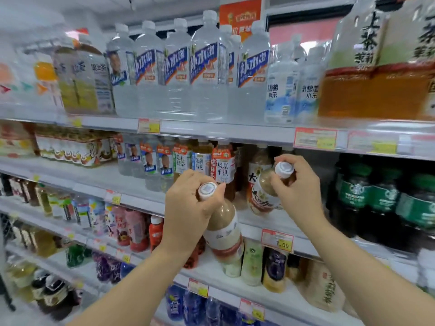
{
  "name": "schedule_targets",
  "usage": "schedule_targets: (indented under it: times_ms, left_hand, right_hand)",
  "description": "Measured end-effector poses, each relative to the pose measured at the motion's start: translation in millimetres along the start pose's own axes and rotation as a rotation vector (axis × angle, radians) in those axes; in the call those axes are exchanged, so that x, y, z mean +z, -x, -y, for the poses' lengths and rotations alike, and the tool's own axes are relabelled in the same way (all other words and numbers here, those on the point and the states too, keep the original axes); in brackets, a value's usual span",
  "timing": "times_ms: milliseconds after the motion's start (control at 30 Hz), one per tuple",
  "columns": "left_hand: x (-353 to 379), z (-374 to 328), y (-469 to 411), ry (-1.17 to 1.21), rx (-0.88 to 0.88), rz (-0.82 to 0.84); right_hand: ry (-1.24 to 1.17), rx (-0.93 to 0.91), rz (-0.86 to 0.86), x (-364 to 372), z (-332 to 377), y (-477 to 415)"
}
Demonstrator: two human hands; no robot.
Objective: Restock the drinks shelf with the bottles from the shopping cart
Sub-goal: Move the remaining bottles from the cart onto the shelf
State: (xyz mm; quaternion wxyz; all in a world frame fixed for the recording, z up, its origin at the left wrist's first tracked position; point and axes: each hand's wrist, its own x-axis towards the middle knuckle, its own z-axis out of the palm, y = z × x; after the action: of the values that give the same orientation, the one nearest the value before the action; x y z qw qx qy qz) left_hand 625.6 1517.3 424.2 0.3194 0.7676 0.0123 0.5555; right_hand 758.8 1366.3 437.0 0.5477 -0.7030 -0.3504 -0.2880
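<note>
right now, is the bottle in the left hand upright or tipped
Tipped: the left hand grips the bottle at its neck, top leaning left, base lower and to the right.

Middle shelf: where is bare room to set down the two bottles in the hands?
Bare shelf lies between the red-label tea bottle and the dark green-label bottles, where the right hand holds a bottle. Further left the water bottles stand crowded.

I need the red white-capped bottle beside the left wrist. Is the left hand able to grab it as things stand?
Probably not: the left hand grips a beige bottle by its neck. The red bottle itself stands near the shelf front with nothing before it.
</note>
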Motion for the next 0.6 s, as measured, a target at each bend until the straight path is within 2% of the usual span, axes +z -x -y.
schedule_targets:
  times_ms: [133,400,500,600]
  left_hand:
    - [-11.3,6.1,-5.2,-0.038,0.002,0.022]
    - [-26.9,19.9,-20.9,-0.084,-0.010,-0.047]
    - [-26.9,22.6,-22.6,-0.080,-0.011,-0.033]
    - [-25.5,24.4,-21.0,-0.042,-0.035,-0.016]
  right_hand:
    - [0.010,0.112,0.091,21.7,-4.2,-26.0]
    - [-0.004,0.272,0.089,56.6,-25.4,-53.5]
    - [-0.012,0.291,0.151,68.3,-30.8,-53.2]
    - [0.009,0.249,0.134,75.9,-39.5,-36.4]
